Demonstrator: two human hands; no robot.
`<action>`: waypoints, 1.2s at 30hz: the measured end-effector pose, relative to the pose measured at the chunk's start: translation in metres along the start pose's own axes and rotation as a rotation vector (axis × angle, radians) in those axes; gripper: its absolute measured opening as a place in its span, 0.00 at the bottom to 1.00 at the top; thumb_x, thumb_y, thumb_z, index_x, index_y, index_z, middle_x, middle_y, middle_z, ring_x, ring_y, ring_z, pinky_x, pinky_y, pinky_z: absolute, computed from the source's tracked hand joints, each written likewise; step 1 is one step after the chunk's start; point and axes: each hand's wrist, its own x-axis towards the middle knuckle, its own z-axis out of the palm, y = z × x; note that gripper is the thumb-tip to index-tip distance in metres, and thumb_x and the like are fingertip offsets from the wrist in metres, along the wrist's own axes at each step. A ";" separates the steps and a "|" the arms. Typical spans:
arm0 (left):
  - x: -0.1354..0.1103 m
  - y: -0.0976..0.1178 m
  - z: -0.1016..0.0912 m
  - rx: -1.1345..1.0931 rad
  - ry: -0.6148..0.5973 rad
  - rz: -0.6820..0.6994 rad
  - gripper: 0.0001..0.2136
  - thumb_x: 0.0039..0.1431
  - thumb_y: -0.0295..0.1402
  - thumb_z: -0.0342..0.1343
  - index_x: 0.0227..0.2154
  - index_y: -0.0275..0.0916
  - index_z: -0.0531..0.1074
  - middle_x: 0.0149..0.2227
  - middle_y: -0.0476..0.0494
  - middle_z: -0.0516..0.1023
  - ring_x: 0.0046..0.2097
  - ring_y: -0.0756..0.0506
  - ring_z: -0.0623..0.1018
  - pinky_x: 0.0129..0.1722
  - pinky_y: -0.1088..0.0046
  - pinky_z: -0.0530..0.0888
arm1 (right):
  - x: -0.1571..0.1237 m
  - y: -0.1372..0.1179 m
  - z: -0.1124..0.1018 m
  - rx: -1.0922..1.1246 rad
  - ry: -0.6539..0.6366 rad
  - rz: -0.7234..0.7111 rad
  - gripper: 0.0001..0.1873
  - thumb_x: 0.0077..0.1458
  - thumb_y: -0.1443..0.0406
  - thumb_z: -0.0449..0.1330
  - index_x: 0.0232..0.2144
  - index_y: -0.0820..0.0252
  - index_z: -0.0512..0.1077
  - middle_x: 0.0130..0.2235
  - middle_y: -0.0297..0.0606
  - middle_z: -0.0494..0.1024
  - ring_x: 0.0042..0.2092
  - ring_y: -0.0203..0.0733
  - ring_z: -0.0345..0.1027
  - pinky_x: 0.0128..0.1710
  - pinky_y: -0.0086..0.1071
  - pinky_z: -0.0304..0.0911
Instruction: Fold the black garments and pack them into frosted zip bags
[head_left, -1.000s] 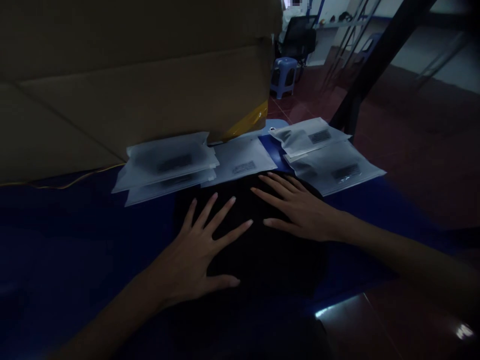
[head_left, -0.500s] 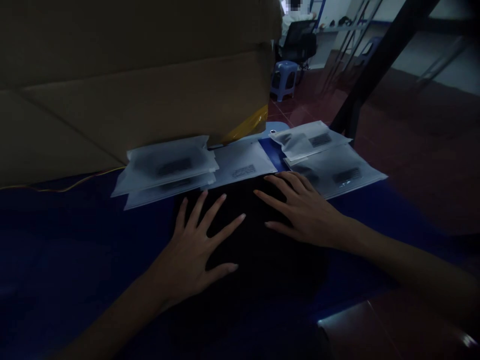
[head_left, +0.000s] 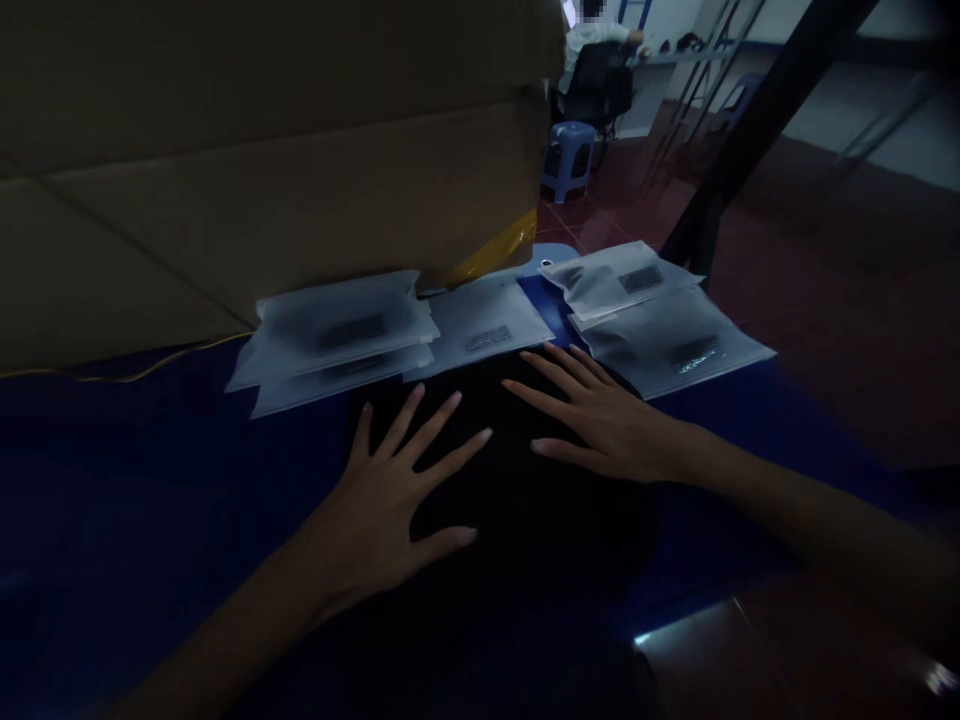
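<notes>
cloth (head_left: 517,510), black and dimly seen, is laid on the blue table (head_left: 150,480); it is touched by left hand (head_left: 379,505) and right hand (head_left: 611,425), fingers splayed, nothing grasped; pressure is best spread evenly.

The cloth (head_left: 517,540) lies before you on the desk (head_left: 150,500), your left grip (head_left: 379,505) on its left part, your right grip (head_left: 611,425) on its far right part. Just beyond it you have packets in a row: a stack (head_left: 337,325) at left, a single packet (head_left: 487,320) in the middle, an overlapping pair (head_left: 626,278) at right. Behind the stack and single packet stands the box (head_left: 285,210), a cord (head_left: 135,379) along its foot at left. Past the box's right edge are a stool (head_left: 571,158) and, behind that, a chair (head_left: 600,85).
</notes>
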 end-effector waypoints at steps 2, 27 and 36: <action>-0.001 0.001 0.000 -0.003 -0.006 -0.008 0.39 0.67 0.62 0.47 0.74 0.61 0.37 0.78 0.42 0.36 0.75 0.19 0.43 0.60 0.18 0.52 | 0.001 0.000 -0.001 0.007 0.001 -0.001 0.41 0.69 0.42 0.49 0.75 0.48 0.44 0.77 0.43 0.35 0.76 0.64 0.25 0.72 0.66 0.34; -0.004 0.011 0.005 -0.029 0.057 -0.228 0.40 0.64 0.64 0.47 0.73 0.63 0.38 0.77 0.40 0.26 0.73 0.12 0.40 0.60 0.20 0.55 | 0.002 0.001 0.000 -0.028 0.003 -0.030 0.35 0.71 0.44 0.48 0.74 0.42 0.49 0.77 0.42 0.37 0.76 0.64 0.28 0.72 0.66 0.36; -0.005 0.007 0.009 0.083 0.132 -0.454 0.42 0.63 0.66 0.46 0.74 0.60 0.39 0.77 0.33 0.33 0.69 0.11 0.55 0.58 0.31 0.68 | 0.002 0.001 0.000 -0.027 -0.006 -0.049 0.35 0.71 0.45 0.48 0.74 0.43 0.49 0.77 0.42 0.38 0.76 0.63 0.28 0.72 0.64 0.35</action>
